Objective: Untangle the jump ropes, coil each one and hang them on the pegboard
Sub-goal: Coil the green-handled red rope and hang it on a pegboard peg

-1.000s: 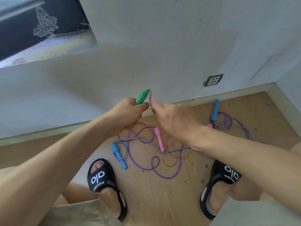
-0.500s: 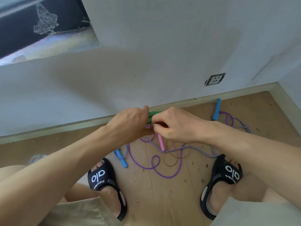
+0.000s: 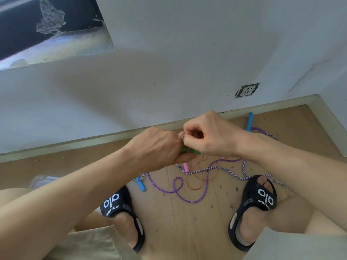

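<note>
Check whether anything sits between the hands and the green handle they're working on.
Nothing visible does. The left hand already holds the green handle, and the right hand pinches right above it. The purple rope and striped rope lie on the floor below.

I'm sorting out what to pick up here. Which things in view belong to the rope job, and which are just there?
Job:
- green handles, gripped by left hand and right hand
- purple rope
- striped rope
- blue handles
- pink handle
- thin brown rope

Just there:
- wall socket
- black slides
</note>
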